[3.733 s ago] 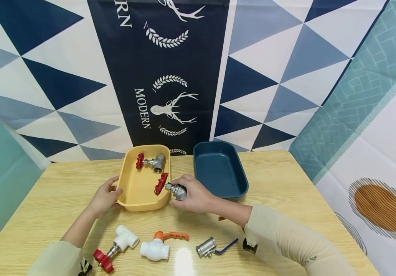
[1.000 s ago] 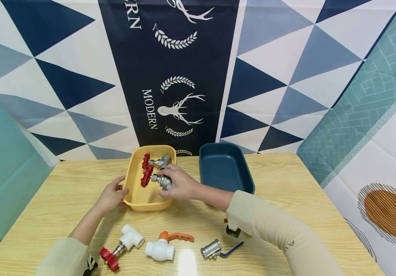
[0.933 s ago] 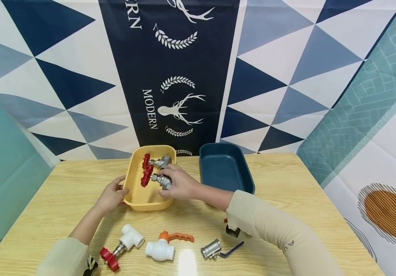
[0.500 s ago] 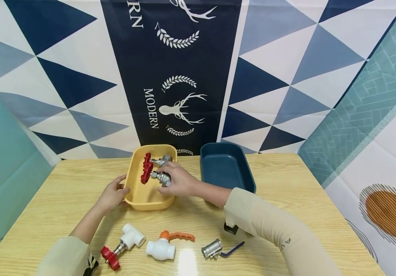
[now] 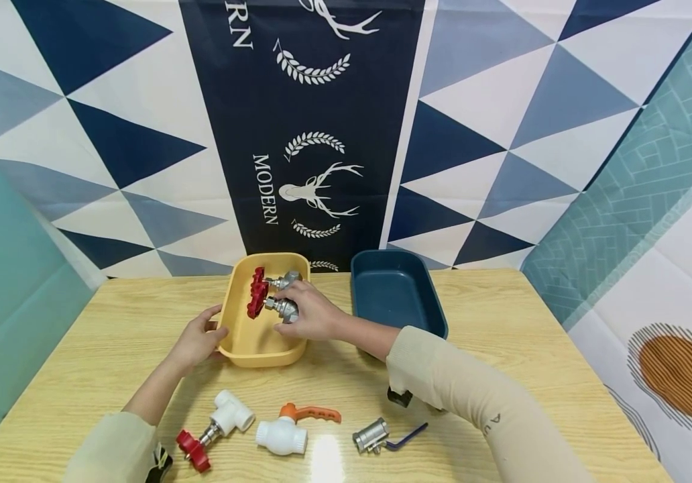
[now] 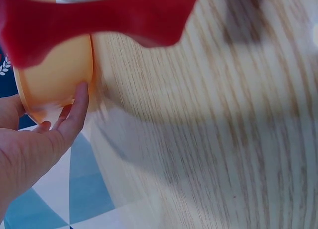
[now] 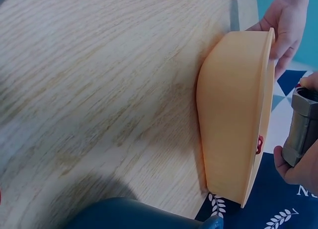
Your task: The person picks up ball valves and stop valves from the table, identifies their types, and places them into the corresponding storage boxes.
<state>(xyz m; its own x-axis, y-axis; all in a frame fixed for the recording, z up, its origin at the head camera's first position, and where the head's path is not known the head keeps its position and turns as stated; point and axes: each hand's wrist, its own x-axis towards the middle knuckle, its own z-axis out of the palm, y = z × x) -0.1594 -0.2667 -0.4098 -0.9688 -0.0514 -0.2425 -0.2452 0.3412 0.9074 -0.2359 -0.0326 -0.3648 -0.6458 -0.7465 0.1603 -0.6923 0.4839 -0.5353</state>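
My right hand point(image 5: 314, 314) grips the body of a metal gate valve point(image 5: 285, 309) over the inside of a yellow bin point(image 5: 261, 343). Its red handwheel points left. Just behind it, a similar metal valve point(image 5: 290, 279) lies in the bin, and the two red wheels overlap in the head view. In the right wrist view, the held valve's body point(image 7: 302, 124) shows above the bin's rim. My left hand point(image 5: 198, 339) holds the bin's left edge, thumb over the rim and fingers along the outer wall point(image 6: 82, 65).
A dark blue bin point(image 5: 394, 302) stands right of the yellow one. Along the front lie a white tee valve with red handwheel point(image 5: 233, 412), a white ball valve with orange handle point(image 5: 282, 436) and a metal ball valve with blue lever point(image 5: 371, 436). A patterned backdrop stands behind the table.
My right hand has carried the gate valve from the yellow bin's right edge leftward over its inside, then slightly farther back beside the other valve. My left hand keeps its hold on the rim.
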